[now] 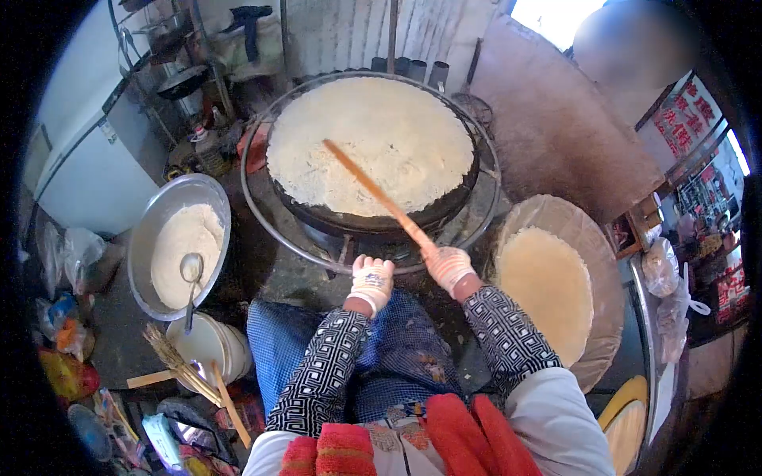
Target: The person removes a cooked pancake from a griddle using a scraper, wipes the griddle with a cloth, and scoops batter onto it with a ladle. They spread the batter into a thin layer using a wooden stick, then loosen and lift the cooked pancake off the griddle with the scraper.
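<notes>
A large round griddle [381, 226] carries a wide, thin layer of pale batter [373, 119], with a metal ring around it. My right hand [450, 267], in a whitish glove, is closed on the lower end of a long wooden stick [369, 185], whose far end lies over the batter. By the near side of the ring is my left hand [372, 279], also gloved, its fingers curled and their undersides hidden. To the right, a round pale flat sheet [545, 289] rests on a plastic-covered round surface [599, 278].
A metal basin [221, 274] of pale batter with a ladle [191, 268] stands at left. Below it, a white bucket [230, 349] has a straw brush [178, 358] and wooden sticks across it. A brown board [556, 111] is at upper right; a person [635, 47] is beyond it.
</notes>
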A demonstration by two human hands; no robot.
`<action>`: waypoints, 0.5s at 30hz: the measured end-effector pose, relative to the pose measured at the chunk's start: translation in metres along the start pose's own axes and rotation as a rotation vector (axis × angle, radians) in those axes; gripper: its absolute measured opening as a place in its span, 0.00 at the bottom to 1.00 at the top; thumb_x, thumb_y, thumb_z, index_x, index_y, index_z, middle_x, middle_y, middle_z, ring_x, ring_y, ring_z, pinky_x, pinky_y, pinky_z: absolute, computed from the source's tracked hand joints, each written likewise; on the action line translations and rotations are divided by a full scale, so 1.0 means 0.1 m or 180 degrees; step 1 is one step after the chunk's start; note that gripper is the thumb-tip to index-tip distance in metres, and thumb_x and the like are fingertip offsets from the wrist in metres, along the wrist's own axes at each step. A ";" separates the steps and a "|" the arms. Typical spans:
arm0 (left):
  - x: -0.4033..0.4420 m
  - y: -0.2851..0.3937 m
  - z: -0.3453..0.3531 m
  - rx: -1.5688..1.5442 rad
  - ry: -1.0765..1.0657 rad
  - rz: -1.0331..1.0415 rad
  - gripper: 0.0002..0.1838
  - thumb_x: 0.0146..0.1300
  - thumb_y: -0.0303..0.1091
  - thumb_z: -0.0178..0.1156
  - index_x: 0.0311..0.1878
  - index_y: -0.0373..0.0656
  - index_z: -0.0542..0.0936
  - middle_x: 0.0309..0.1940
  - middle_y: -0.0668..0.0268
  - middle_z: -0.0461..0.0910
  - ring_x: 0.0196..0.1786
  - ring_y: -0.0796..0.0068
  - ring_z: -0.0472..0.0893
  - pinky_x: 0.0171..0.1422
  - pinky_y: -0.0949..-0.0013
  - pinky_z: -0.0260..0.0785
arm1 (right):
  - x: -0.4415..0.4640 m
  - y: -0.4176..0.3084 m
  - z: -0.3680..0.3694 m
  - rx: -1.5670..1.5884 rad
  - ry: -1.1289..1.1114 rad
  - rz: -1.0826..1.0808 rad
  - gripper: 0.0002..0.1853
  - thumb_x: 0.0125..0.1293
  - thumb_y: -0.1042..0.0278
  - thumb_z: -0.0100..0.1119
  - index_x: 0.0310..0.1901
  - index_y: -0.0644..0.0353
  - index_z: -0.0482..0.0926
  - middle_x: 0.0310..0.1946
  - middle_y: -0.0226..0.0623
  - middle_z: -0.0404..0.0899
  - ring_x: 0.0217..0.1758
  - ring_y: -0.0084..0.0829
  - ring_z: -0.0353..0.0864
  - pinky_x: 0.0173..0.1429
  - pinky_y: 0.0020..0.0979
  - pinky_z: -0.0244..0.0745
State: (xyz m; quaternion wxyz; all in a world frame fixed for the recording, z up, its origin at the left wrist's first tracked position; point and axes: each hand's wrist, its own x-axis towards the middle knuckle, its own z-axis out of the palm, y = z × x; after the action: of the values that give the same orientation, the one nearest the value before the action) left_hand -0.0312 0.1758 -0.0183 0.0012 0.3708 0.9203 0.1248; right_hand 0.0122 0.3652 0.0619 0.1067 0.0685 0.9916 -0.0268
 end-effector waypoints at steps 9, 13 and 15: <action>-0.06 -1.02 -0.50 0.1001 -0.0866 -0.0742 0.10 0.57 0.41 0.59 0.40 0.57 0.85 0.41 0.66 0.85 0.55 0.64 0.79 0.70 0.51 0.55 | 0.40 1.17 0.15 -0.0082 0.0561 0.0280 0.35 0.72 0.58 0.46 0.76 0.30 0.44 0.28 0.48 0.84 0.30 0.50 0.84 0.36 0.51 0.77; -0.01 -1.55 -0.82 0.1650 -0.0981 -0.0639 0.10 0.47 0.43 0.64 0.34 0.57 0.87 0.38 0.65 0.85 0.55 0.63 0.78 0.75 0.55 0.52 | 0.66 1.46 0.10 -0.0136 0.0980 0.0233 0.32 0.72 0.59 0.46 0.74 0.29 0.50 0.25 0.50 0.81 0.28 0.51 0.82 0.35 0.51 0.75; -0.02 -2.22 -0.58 0.1564 -0.0460 -0.0438 0.08 0.45 0.39 0.63 0.30 0.55 0.87 0.34 0.64 0.83 0.53 0.61 0.78 0.75 0.54 0.53 | 0.90 1.62 0.07 0.0060 0.0799 0.0471 0.29 0.72 0.58 0.44 0.74 0.30 0.53 0.31 0.53 0.83 0.34 0.53 0.83 0.41 0.52 0.75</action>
State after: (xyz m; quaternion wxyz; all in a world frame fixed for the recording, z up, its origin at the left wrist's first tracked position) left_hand -0.1867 0.0071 -0.0133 -0.0148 0.3045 0.9435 -0.1297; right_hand -0.0501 0.5371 0.0294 -0.0170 0.1452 0.9891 -0.0194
